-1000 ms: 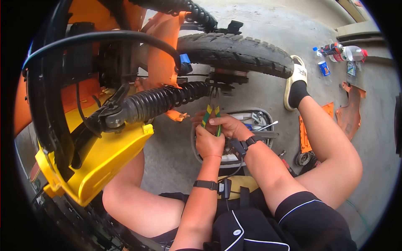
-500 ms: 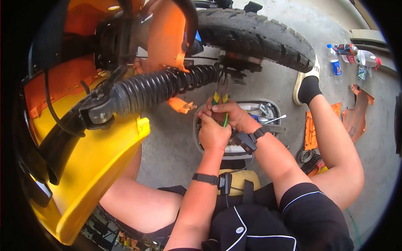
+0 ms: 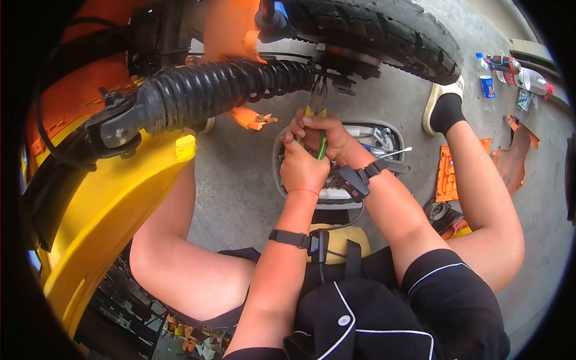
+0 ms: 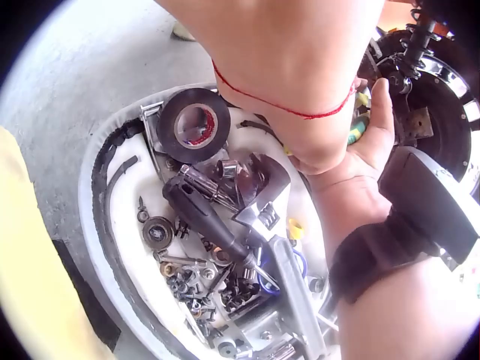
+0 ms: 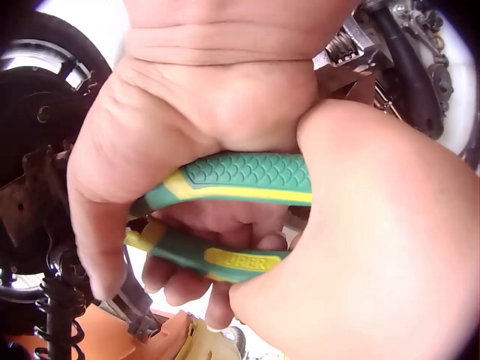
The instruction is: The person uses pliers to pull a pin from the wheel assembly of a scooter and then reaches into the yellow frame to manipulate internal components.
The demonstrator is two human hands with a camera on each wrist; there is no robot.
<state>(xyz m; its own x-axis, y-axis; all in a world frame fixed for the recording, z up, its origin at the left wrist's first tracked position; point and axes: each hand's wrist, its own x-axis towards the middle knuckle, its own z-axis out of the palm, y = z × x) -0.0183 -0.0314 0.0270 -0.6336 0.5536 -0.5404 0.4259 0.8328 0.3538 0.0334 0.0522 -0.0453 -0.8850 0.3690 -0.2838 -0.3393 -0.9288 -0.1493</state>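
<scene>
Gripping pliers in left hand and right hand, with fingers curled round spread handles. Aiming long axis away from body, with nose near far end of coil spring; contact unclear. Nearer nose with right, nearer handle ends with left.

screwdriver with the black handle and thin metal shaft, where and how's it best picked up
Probably by the thick handle of the black-handled screwdriver, from above, fingers across its long sides near the butt end. It lies slanted on top of small metal parts with that end uncovered, while the thin shaft runs close beside the grey metal adjustable wrench, leaving little finger room.
</scene>
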